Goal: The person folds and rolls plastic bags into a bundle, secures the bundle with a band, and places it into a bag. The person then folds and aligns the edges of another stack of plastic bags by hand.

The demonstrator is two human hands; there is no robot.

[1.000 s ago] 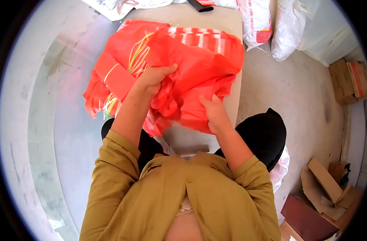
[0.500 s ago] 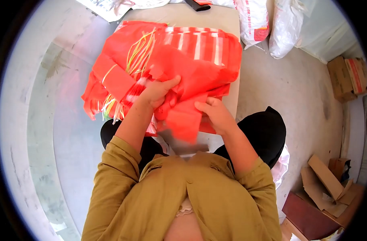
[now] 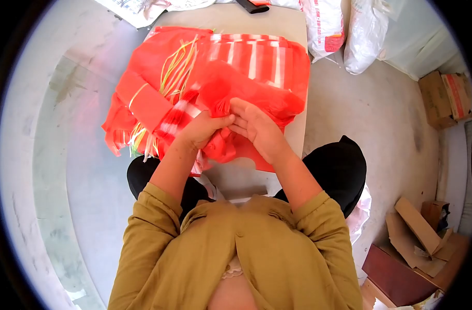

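Note:
A heap of thin red cloth [image 3: 220, 85] with white stripes lies in front of me, bunched toward its near side. My left hand [image 3: 201, 130] is closed on a gathered fold of this cloth, its thumb on top. Close beside it, my right hand [image 3: 259, 130] has its fingers stretched out, their tips by the left thumb and against the bunched cloth. Yellow and white ties [image 3: 179, 64] lie loose over the heap. At its left is a folded red bundle [image 3: 145, 101] with a thin yellow band around it.
The heap rests on a beige board [image 3: 293, 21] between my knees. A black object [image 3: 253, 6] lies at its far edge. White sacks [image 3: 324, 31] stand at the far right. Cardboard boxes [image 3: 438, 106] and torn cardboard [image 3: 414, 230] sit along the right side.
My right hand has let go of the hanging red flap and moved up and left to my left hand, fingers now straightened. The flap has dropped out of view. My left hand keeps its grip.

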